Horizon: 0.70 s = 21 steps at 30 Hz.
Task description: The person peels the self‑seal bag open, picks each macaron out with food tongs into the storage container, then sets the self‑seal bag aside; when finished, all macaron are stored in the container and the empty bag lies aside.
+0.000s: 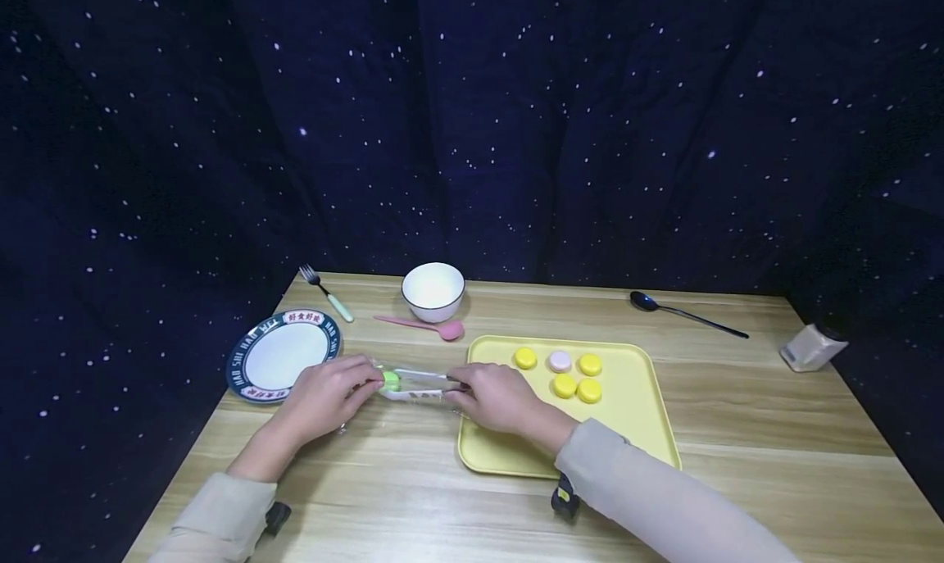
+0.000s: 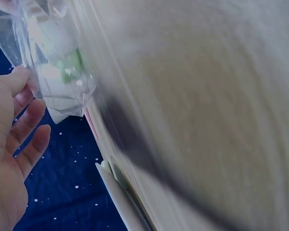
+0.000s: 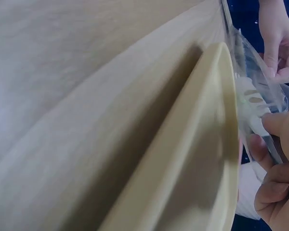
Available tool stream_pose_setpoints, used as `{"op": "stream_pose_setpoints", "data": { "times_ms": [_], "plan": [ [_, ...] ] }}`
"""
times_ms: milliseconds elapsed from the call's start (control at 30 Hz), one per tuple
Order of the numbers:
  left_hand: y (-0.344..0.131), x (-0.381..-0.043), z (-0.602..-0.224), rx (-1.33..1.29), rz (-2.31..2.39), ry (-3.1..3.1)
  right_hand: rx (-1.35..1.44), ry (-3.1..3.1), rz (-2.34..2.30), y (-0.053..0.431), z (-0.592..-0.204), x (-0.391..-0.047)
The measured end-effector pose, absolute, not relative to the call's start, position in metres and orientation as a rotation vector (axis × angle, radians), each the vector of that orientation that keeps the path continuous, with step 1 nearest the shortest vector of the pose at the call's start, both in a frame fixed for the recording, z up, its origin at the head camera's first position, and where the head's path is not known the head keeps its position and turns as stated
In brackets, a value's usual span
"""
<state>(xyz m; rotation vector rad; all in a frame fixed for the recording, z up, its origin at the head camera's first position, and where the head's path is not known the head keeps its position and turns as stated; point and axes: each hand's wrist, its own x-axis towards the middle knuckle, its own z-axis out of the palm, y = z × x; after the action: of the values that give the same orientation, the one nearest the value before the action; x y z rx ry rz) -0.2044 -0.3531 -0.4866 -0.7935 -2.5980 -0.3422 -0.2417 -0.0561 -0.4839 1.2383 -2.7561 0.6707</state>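
Note:
Both hands hold a clear plastic bag (image 1: 424, 386) stretched between them above the table. Something white and a small green piece (image 1: 391, 380) show through the film; glare blurs the rest. My left hand (image 1: 329, 394) pinches the bag's left end between thumb and index finger, the other fingers loosely bent in the left wrist view. My right hand (image 1: 497, 395) pinches the opposite end, over the left edge of a yellow tray (image 1: 501, 452). On this tray lie several yellow round macaron-like pieces (image 1: 525, 358) and a pale lilac one (image 1: 560, 361).
A dark-rimmed plate (image 1: 288, 358) lies left, near a green-handled fork (image 1: 335, 302). Behind the bag are a white bowl (image 1: 433, 292) and a pink spoon (image 1: 448, 330). Farther right are a black spoon (image 1: 686, 313) and a small container (image 1: 813, 348). A starry dark curtain (image 1: 472, 137) hangs behind.

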Motion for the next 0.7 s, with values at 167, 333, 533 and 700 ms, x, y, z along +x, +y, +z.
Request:
{"op": "stream_pose_setpoints", "data": {
  "times_ms": [167,333,533,700],
  "plan": [
    [-0.354,-0.205,-0.487,-0.793,-0.349,-2.591,1.27,-2.761,0.666,-0.046,-0.481,-0.24],
    [-0.353,-0.204,-0.486,-0.797,-0.331,-2.604,1.269,-2.793,0.709,-0.048,-0.486,-0.241],
    [-0.352,-0.203,-0.486,-0.807,-0.307,-2.599,1.249,-2.773,0.689,-0.051,-0.486,-0.238],
    [-0.352,-0.202,-0.485,-0.799,-0.294,-2.596,1.263,-2.716,0.588,-0.041,-0.478,-0.237]
  ]
}}
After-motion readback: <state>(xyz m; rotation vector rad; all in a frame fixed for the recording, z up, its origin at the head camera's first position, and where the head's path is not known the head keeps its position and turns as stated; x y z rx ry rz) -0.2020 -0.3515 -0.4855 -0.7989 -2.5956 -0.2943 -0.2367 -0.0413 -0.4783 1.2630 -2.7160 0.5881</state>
